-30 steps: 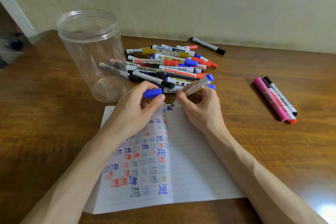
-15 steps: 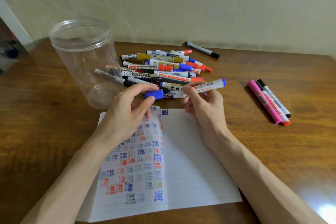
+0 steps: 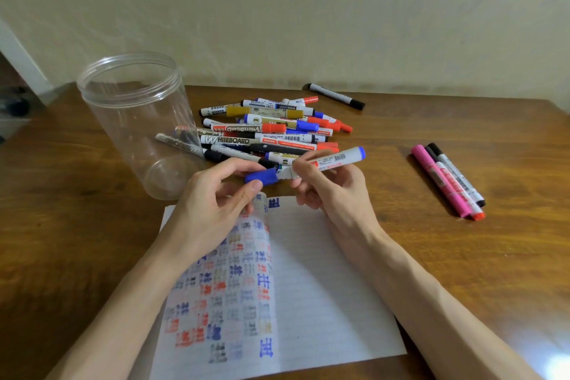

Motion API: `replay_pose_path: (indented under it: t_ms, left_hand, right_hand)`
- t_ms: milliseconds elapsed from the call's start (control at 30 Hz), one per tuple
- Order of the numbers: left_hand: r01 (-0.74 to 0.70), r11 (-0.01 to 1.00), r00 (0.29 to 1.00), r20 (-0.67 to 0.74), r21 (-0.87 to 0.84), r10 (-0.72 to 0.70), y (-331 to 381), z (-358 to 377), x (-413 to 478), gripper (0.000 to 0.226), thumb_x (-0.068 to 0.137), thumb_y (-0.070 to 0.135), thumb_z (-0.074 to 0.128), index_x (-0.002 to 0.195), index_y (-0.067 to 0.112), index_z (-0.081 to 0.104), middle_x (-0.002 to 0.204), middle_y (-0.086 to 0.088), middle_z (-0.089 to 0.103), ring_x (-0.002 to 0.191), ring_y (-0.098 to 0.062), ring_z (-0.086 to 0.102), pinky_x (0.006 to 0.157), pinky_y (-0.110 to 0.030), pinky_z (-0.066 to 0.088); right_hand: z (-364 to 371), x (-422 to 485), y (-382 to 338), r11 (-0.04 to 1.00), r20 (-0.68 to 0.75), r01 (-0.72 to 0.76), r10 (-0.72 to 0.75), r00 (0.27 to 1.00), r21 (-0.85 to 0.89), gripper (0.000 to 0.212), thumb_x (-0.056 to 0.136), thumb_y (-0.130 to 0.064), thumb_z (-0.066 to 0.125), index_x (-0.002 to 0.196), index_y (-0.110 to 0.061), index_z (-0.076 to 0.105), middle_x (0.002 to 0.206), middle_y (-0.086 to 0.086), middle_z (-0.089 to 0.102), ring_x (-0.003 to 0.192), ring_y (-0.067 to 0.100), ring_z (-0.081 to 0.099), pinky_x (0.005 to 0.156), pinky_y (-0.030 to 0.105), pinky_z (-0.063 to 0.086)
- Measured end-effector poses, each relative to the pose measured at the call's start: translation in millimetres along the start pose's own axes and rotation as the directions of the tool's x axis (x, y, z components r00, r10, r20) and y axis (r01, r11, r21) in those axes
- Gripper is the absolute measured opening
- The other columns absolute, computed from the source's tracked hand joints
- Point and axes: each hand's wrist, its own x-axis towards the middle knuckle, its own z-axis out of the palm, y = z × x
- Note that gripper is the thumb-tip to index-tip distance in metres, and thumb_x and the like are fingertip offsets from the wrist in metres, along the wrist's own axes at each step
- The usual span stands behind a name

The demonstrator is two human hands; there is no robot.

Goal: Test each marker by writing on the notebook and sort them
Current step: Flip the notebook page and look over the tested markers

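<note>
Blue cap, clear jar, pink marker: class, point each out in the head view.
Blue cap (image 3: 260, 176): head view, middle of its side.
Clear jar (image 3: 132, 133): head view, front wall.
Pink marker (image 3: 439, 182): head view, mid-barrel.

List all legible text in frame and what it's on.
"WHITEBOARD": black-and-white marker at the pile's front.
"WhiteBoard", upside down: red-capped marker behind it.
"MARKER": white marker at the pile's left end.
Too small or blurred: print on the blue marker in the right hand, other pile labels, the three markers at right.
Notebook: handwritten test marks, no readable words.
</note>
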Motion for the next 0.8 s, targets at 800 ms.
replay_pose_path:
  t_ms: [800]
  left_hand:
    - [-0.075, 0.997, 0.992, -0.099, -0.014, 0.074, -6, 3, 2, 0.024, 0.093, 0.004, 0.07, 0.113, 0.015, 0.074, 0.082, 0.003, 0.079, 0.075, -0.013, 0.076, 0.07, -0.019, 0.059]
  right_hand:
    - [-27, 1, -12, 0.898, 0.268, 0.212, -0.111, 0.957, -0.385, 0.02, 0.093, -0.034, 0.072, 0.107, -0.02, 0.078, 0.078, 0.003, 0.074, 0.062, 0.013, 0.065, 0.056, 0.025, 0.054]
